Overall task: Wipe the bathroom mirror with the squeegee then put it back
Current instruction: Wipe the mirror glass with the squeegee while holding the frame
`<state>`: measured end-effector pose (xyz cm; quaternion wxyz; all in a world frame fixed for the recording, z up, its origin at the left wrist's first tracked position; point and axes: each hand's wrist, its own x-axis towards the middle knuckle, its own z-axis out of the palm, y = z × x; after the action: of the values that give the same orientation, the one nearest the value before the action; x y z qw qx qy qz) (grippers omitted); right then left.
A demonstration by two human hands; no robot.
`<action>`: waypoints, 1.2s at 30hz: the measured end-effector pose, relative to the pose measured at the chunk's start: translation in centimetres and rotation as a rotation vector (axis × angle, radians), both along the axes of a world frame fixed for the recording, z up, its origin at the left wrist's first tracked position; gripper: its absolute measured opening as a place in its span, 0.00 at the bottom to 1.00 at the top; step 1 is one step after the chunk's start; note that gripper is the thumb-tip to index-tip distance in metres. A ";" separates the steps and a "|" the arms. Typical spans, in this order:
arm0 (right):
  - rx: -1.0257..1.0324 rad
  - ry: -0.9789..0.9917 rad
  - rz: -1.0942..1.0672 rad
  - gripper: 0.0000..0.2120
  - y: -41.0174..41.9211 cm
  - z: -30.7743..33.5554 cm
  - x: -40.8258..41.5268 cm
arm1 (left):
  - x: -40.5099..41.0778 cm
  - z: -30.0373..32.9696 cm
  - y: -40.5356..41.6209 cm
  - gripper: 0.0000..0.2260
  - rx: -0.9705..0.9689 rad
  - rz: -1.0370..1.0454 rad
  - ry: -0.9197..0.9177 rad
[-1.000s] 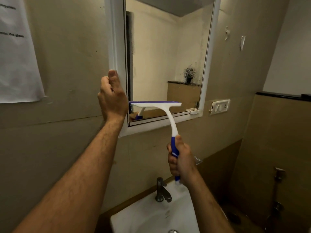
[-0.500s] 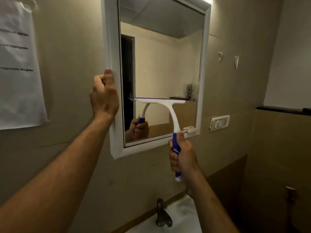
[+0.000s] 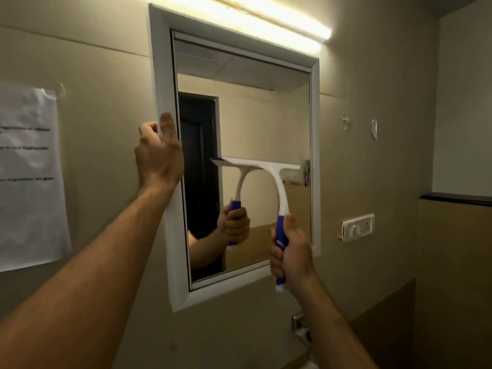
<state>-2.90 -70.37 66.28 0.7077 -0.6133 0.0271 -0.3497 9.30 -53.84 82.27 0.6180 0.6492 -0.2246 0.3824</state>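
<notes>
The squeegee [image 3: 269,179], white with a blue grip, stands upright against the mirror [image 3: 261,123]: its blade lies level across the glass about halfway up, touching it, and its curved neck runs down to the handle. The right hand [image 3: 291,255] grips that blue handle, fingers wrapped round it and thumb up along the front, low before the mirror's lower right corner. The left hand [image 3: 158,155] holds the white frame [image 3: 159,83] on its left side, thumb on the front face and fingers curled round the outer edge. The glass reflects the squeegee and the gripping hand.

A lit tube light [image 3: 266,20] runs above the frame. On the wall to the left hangs a paper notice [image 3: 29,171]; its printed lines are too blurred to read. To the right sits a switch plate [image 3: 358,226].
</notes>
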 end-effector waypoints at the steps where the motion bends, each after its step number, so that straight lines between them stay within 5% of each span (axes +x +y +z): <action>1: -0.023 -0.002 0.008 0.26 -0.4 1.4 0.3 | 0.0 0.0 0.0 0.23 -0.002 0.004 0.001; 11: 0.115 0.014 0.048 0.25 -1.6 -2.6 0.7 | 0.3 -0.2 -0.4 0.24 -0.034 0.023 -0.019; 23: -0.016 -0.239 0.060 0.16 -4.1 16.8 2.1 | 0.4 -0.2 -0.6 0.24 -0.041 0.049 -0.025; 31: -0.118 -0.195 -0.013 0.20 -4.6 11.2 2.5 | 0.6 -0.2 -0.7 0.24 -0.032 0.069 -0.011; 36: -0.159 -0.252 -0.206 0.20 -4.3 15.0 1.8 | 0.7 -0.3 -0.7 0.25 -0.036 0.077 -0.014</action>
<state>-1.08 -74.65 81.29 0.6152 -0.6126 -0.0268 -0.4956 9.97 -54.58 82.01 0.6127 0.6436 -0.1970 0.4143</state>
